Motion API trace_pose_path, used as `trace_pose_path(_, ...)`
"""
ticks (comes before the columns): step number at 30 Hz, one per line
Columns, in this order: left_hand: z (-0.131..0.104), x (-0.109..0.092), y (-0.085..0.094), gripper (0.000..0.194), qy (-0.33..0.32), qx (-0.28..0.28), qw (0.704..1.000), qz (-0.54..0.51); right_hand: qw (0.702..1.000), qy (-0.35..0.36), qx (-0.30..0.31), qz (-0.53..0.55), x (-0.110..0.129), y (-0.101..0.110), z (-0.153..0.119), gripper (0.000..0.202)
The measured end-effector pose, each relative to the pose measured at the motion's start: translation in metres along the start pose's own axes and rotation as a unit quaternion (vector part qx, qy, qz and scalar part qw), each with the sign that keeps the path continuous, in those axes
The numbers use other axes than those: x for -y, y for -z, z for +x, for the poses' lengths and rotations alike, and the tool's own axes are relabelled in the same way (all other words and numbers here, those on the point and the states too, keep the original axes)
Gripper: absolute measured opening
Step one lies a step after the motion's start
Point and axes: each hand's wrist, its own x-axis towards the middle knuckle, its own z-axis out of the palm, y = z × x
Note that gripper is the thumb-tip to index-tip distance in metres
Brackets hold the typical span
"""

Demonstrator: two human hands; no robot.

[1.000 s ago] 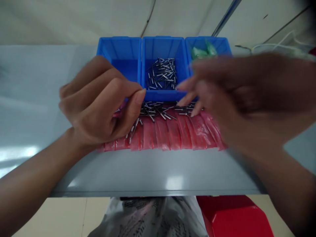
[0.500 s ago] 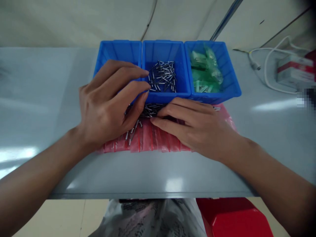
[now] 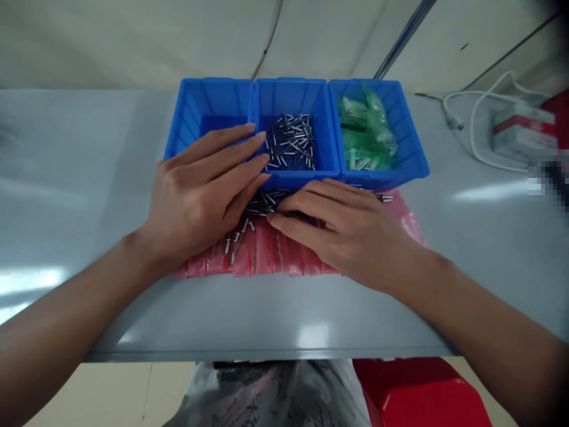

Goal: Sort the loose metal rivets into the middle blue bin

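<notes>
Several metal rivets (image 3: 262, 201) lie in a heap on pink plastic bags (image 3: 262, 252), in front of three joined blue bins. My left hand (image 3: 204, 190) is spread over the heap's left side, its fingertips at the front of the middle bin (image 3: 331, 142); nothing shows in its grasp. My right hand (image 3: 342, 228) rests on the heap from the right, fingers curled and close together, their tips among the rivets; whether it grips any is hidden. More rivets (image 3: 296, 139) lie inside the middle bin. A few loose ones (image 3: 237, 237) are nearer me, below my left hand.
The left bin (image 3: 217, 98) stands partly behind my left hand. Green plastic bags (image 3: 367, 136) fill part of the right bin (image 3: 411, 142). A white cable (image 3: 475, 133) and a red-and-white box (image 3: 524, 130) are at the right of the grey table (image 3: 284, 314). A red stool (image 3: 435, 397) stands below.
My left hand's fingers have straightened and drawn closer together, with the thumb moved up toward them. My right hand has shifted slightly left. The view has shifted slightly.
</notes>
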Motion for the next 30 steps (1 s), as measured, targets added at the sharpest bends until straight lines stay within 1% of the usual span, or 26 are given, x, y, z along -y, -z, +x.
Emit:
trace_pose_path(6,-0.001,0.001,0.001,0.037,-0.004,0.002,1.0,-0.005,1.0,-0.014,-0.017,-0.016,0.003,-0.002,0.002,0.03)
trace_pose_path(10,-0.002,-0.001,0.002,0.036,0.014,0.006,1.0,-0.016,0.998,-0.035,-0.043,0.004,0.004,-0.003,0.001,0.025)
trace_pose_path(12,-0.002,-0.002,0.002,0.034,0.021,0.006,1.0,-0.017,0.999,-0.042,-0.034,0.005,0.004,-0.003,0.0,0.025)
trace_pose_path(15,-0.001,-0.001,0.001,0.03,0.011,-0.009,1.0,-0.022,0.999,-0.044,0.001,0.011,0.005,-0.004,0.0,0.028)
trace_pose_path(17,-0.001,-0.001,0.001,0.027,0.015,-0.012,0.999,-0.032,0.998,-0.052,0.003,0.021,0.006,-0.005,0.0,0.03)
trace_pose_path(20,-0.001,-0.001,0.001,0.025,0.03,-0.005,0.999,-0.037,0.996,-0.064,-0.052,0.042,0.008,-0.007,0.002,0.028)
trace_pose_path(23,0.001,-0.003,0.002,0.027,0.035,0.005,0.999,-0.03,0.989,-0.089,-0.101,0.063,0.008,-0.003,0.004,0.023)
trace_pose_path(27,0.005,-0.009,0.006,0.024,0.042,0.002,0.998,-0.04,0.98,-0.12,-0.141,0.07,0.006,0.007,0.004,0.027)
trace_pose_path(30,0.007,-0.011,0.009,0.023,0.019,-0.009,0.999,-0.042,0.973,-0.127,-0.157,0.115,0.004,0.012,0.004,0.03)
